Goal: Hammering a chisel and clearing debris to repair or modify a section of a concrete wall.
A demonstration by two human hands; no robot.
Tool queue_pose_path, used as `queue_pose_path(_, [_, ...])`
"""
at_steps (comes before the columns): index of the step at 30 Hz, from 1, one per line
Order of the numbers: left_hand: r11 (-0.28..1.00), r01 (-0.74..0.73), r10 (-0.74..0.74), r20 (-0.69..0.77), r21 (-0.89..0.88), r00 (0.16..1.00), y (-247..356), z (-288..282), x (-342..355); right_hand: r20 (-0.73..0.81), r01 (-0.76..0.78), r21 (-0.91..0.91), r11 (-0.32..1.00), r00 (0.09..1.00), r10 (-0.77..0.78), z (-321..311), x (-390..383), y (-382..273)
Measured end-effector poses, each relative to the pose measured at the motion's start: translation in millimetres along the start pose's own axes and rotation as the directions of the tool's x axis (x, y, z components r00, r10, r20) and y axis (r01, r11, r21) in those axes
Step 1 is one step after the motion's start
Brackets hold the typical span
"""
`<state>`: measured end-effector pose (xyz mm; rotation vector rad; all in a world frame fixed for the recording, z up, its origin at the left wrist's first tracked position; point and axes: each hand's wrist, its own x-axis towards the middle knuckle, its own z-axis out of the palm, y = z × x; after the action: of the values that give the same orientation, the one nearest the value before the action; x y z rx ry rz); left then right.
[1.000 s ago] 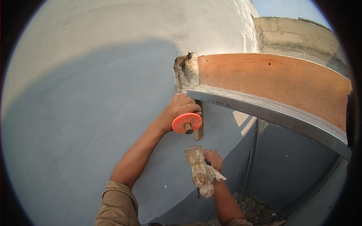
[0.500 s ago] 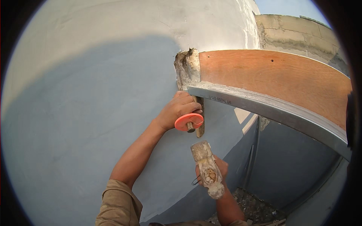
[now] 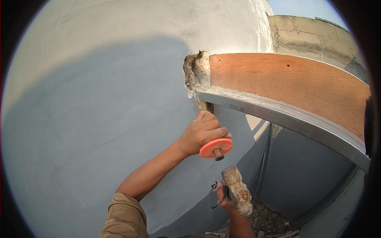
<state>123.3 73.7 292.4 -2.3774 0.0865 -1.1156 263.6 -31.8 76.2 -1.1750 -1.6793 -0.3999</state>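
My left hand [image 3: 204, 133] is wrapped around a chisel, its round orange hand guard [image 3: 210, 149] just below my fingers. The chisel's struck end [image 3: 218, 155] points down toward me. Its blade [image 3: 199, 104] runs up to the wall by the left end of a metal channel, under the lower edge of a chipped hole [image 3: 194, 73]. Lower down, my right hand [image 3: 226, 201] is closed on a hammer. The worn, dusty hammer head [image 3: 237, 190] is below the chisel's end and apart from it; the handle is mostly hidden.
A reddish-brown wooden board [image 3: 285, 75] and the silver metal channel [image 3: 278, 118] reach right from the hole. The plastered wall [image 3: 91, 127] fills the left. Rubble [image 3: 266, 218] lies on the ground below. A block wall [image 3: 313, 37] stands behind at the upper right.
My left hand and the chisel have moved down and right, and the chisel slants more. The hammer and my right hand have shifted right and lower.
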Motion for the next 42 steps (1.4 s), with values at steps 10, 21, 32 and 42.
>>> queue_pose_path(10, [0.995,0.093,-0.099,-0.23,-0.039,0.968,-41.1,-31.5,-18.2,0.272,-0.484,0.48,0.732,0.875,0.4,-38.4,12.0,-14.0])
queue_pose_path(21, [0.986,0.166,-0.168,-0.263,-0.031,0.95,-38.9,-19.9,-26.6,-0.241,0.258,0.642,0.722,0.962,-0.129,-29.3,46.8,-40.1])
queue_pose_path(32, [0.967,0.206,-0.227,-0.141,-0.15,0.964,-32.8,-40.5,-20.8,-0.102,0.054,0.315,0.947,0.995,-0.023,-32.3,109.1,-76.7])
queue_pose_path(42, [0.967,0.22,-0.238,-0.147,-0.128,0.96,-43.6,-39.4,-23.3,-0.206,0.125,0.389,0.913,0.977,-0.045,-15.1,102.2,-79.0])
